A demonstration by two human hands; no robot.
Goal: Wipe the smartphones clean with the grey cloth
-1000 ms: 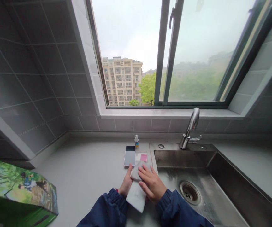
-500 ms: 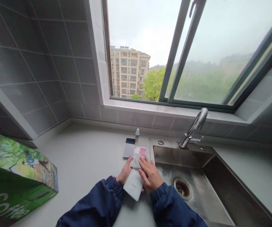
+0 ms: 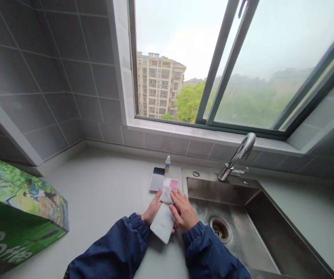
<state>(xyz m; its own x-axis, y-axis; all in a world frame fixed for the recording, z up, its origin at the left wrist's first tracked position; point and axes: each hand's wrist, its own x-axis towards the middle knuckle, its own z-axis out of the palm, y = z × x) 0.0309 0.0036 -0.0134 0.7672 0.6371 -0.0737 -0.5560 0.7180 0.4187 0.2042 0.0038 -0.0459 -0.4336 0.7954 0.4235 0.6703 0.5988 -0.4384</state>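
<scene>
My left hand (image 3: 152,209) grips a flat, white, phone-shaped slab (image 3: 163,224) along its left edge, with fingertips showing past its right side. A pale grey cloth (image 3: 166,195) lies crumpled over the slab's far end. My right hand (image 3: 184,211) presses that cloth down, its fingers together on top. Just beyond my hands, a phone (image 3: 157,179) with a dark screen lies face up on the counter. Beside it are a small white-capped bottle (image 3: 167,164), standing upright, and a flat, clear piece with a pink patch (image 3: 173,183), partly behind the cloth.
On the right, a steel sink (image 3: 254,228) is set into the pale counter (image 3: 105,186), with a chrome faucet (image 3: 239,155) at its back edge. A green box marked "Coffee" (image 3: 24,217) stands at the left. Behind the counter is a sliding window (image 3: 213,77).
The view has shifted slightly. My right hand and the cloth have barely moved on the white slab, and both hands keep about the same hold.
</scene>
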